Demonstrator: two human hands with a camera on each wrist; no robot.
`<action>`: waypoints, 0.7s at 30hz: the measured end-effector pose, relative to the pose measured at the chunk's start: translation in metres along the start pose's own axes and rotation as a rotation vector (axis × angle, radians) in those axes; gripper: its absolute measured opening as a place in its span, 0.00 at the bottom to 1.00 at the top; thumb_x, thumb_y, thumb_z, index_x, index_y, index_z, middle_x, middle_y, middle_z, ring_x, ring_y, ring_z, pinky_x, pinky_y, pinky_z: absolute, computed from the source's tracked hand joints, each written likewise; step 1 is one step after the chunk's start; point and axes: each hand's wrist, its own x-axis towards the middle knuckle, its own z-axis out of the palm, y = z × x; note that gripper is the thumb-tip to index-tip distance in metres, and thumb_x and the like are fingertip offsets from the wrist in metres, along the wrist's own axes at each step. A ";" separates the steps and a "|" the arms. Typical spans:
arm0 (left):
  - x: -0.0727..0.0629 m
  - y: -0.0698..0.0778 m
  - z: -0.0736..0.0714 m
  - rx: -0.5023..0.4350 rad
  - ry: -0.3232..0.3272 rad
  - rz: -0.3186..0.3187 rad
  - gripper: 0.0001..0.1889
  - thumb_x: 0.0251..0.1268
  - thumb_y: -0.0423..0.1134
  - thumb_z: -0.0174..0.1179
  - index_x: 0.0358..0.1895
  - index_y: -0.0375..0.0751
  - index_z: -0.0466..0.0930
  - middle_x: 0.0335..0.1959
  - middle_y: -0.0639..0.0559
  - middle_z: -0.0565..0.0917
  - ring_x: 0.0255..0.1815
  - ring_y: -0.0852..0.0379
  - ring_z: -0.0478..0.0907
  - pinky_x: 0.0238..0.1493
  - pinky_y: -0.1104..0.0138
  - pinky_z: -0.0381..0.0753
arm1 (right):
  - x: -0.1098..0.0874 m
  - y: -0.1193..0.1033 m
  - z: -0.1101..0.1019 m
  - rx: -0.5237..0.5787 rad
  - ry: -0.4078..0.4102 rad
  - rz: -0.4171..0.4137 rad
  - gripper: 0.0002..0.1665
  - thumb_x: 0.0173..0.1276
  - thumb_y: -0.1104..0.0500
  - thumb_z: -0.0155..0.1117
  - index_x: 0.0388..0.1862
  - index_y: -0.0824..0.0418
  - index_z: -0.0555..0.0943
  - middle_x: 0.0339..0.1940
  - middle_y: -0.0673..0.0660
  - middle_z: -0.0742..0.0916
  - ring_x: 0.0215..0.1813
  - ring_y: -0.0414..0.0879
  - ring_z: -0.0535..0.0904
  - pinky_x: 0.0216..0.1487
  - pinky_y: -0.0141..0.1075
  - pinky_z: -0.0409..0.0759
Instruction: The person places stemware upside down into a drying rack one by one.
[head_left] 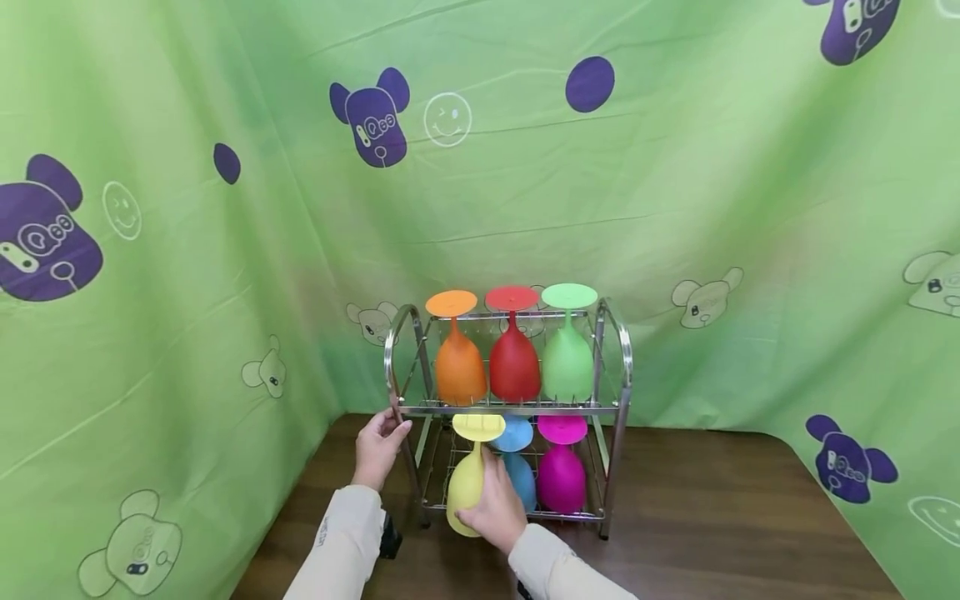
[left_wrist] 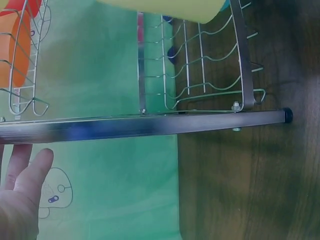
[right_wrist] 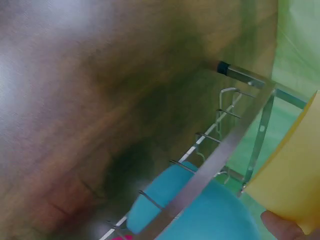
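My right hand (head_left: 498,506) grips the bowl of a yellow goblet (head_left: 468,479), held upside down at the front left of the rack's lower tier. The goblet's rim hangs in front of the lower front bar, its base under the upper shelf. In the right wrist view its yellow bowl (right_wrist: 295,175) is beside the bar, a fingertip on it. My left hand (head_left: 377,450) is at the left post of the metal rack (head_left: 517,410), fingers reaching behind the post. Beside the yellow goblet, a blue goblet (head_left: 521,483) and a magenta goblet (head_left: 562,479) stand inverted below.
On the upper tier, an orange goblet (head_left: 460,367), a red goblet (head_left: 514,367) and a light green goblet (head_left: 567,367) stand upside down. The rack stands on a brown wooden table (head_left: 705,500). A green printed curtain (head_left: 510,200) hangs behind and beside it.
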 end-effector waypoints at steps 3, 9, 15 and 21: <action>0.000 0.001 -0.001 -0.010 -0.014 0.000 0.15 0.60 0.28 0.63 0.48 0.23 0.77 0.33 0.40 0.83 0.26 0.66 0.74 0.25 0.70 0.78 | 0.005 -0.004 0.004 0.004 0.016 0.024 0.60 0.32 0.60 0.82 0.66 0.71 0.62 0.51 0.68 0.74 0.49 0.60 0.74 0.37 0.53 0.78; 0.001 0.000 -0.001 0.002 -0.030 0.000 0.15 0.60 0.28 0.63 0.48 0.22 0.76 0.32 0.40 0.83 0.25 0.65 0.74 0.24 0.72 0.77 | 0.011 -0.005 0.012 -0.040 0.072 0.010 0.55 0.33 0.61 0.81 0.62 0.69 0.65 0.51 0.68 0.74 0.47 0.62 0.75 0.33 0.54 0.78; 0.002 0.001 -0.003 0.017 -0.051 0.028 0.14 0.61 0.27 0.62 0.47 0.21 0.76 0.30 0.41 0.82 0.23 0.65 0.72 0.23 0.73 0.75 | 0.015 -0.001 0.020 -0.147 0.142 -0.033 0.51 0.34 0.58 0.81 0.58 0.70 0.67 0.52 0.67 0.75 0.48 0.62 0.76 0.33 0.55 0.79; 0.002 -0.002 -0.004 0.026 -0.045 0.022 0.12 0.60 0.26 0.62 0.45 0.22 0.77 0.29 0.43 0.81 0.22 0.64 0.71 0.22 0.75 0.73 | 0.011 0.003 0.028 -0.125 0.172 -0.067 0.44 0.40 0.59 0.79 0.56 0.72 0.68 0.44 0.67 0.78 0.41 0.62 0.78 0.31 0.54 0.79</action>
